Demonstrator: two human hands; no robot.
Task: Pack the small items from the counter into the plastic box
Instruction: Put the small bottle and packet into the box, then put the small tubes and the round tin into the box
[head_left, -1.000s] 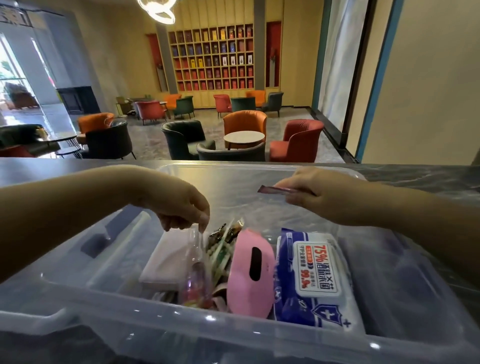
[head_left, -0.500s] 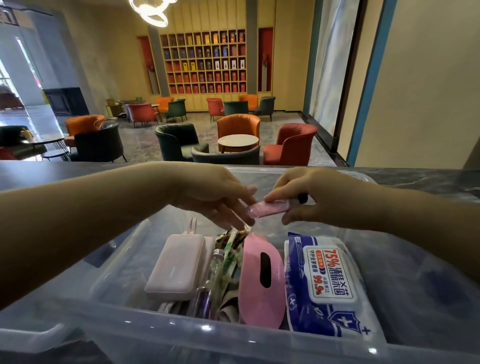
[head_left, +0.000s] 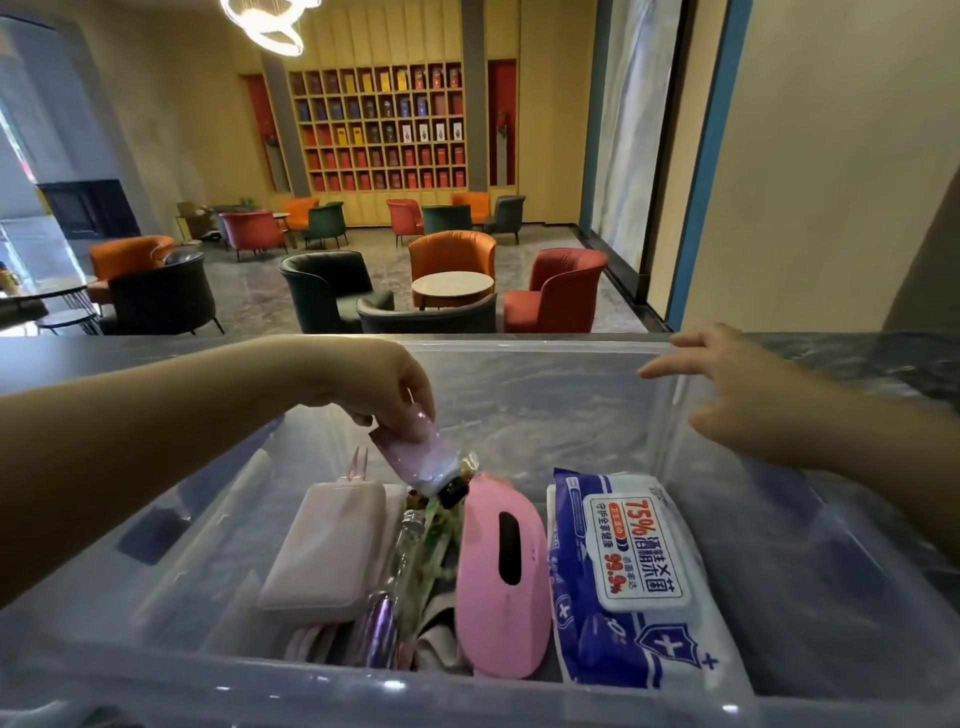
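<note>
Fingers of my left hand (head_left: 384, 395) pinch a small pink tube (head_left: 423, 457), cap down, inside the plastic box (head_left: 571, 395) above the pink case (head_left: 501, 577). My right hand (head_left: 727, 384) hangs open over the box's far rim. The blue wipes pack (head_left: 639, 582) says "75%" and "99.9%".

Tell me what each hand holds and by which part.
The left hand grips the small pink tube by its upper end, black cap pointing down. The right hand holds nothing.
</note>
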